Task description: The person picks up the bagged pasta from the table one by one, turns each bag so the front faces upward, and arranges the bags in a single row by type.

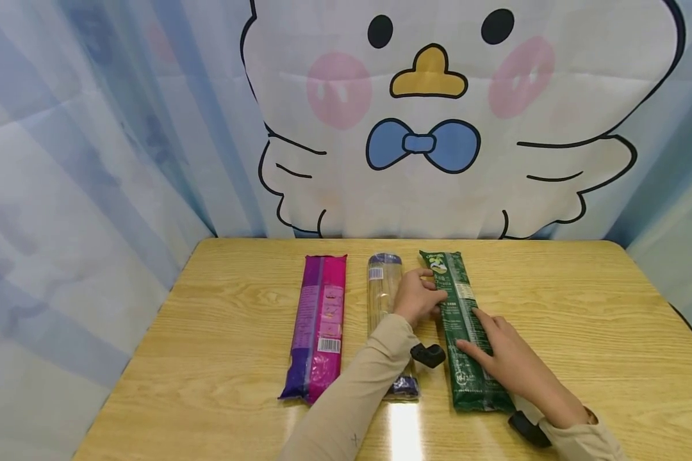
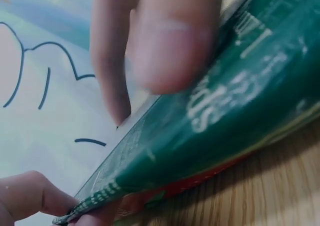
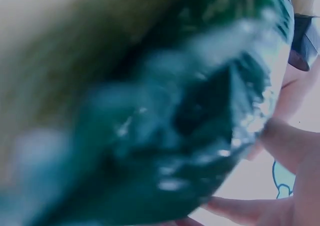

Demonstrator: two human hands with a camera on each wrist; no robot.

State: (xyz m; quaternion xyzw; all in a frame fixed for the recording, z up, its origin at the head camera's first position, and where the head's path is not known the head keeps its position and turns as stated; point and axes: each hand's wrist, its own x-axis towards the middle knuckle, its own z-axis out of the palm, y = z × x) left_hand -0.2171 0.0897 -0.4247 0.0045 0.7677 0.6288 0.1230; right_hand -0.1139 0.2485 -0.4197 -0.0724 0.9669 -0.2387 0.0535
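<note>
A long green plastic pack (image 1: 457,307) lies slightly slanted on the table, printed with pale lettering. My left hand (image 1: 418,296) pinches its left edge near the far end; in the left wrist view, fingertips (image 2: 47,196) hold that edge, and some red shows beneath the pack. My right hand (image 1: 513,358) rests on the pack's right side, thumb and forefinger extended and spread on the wrapper; its other fingers are mostly hidden. Left of it, a clear pack of pale sticks (image 1: 380,298) lies partly under my left forearm. The right wrist view is blurred by the green wrapper (image 3: 200,136).
A pink and purple pack (image 1: 317,326) lies at the left, its barcode facing up. The wooden table (image 1: 219,333) ends at a curtain (image 1: 427,205) with a cartoon bird print. A black wrist camera (image 1: 428,355) sits on my left wrist.
</note>
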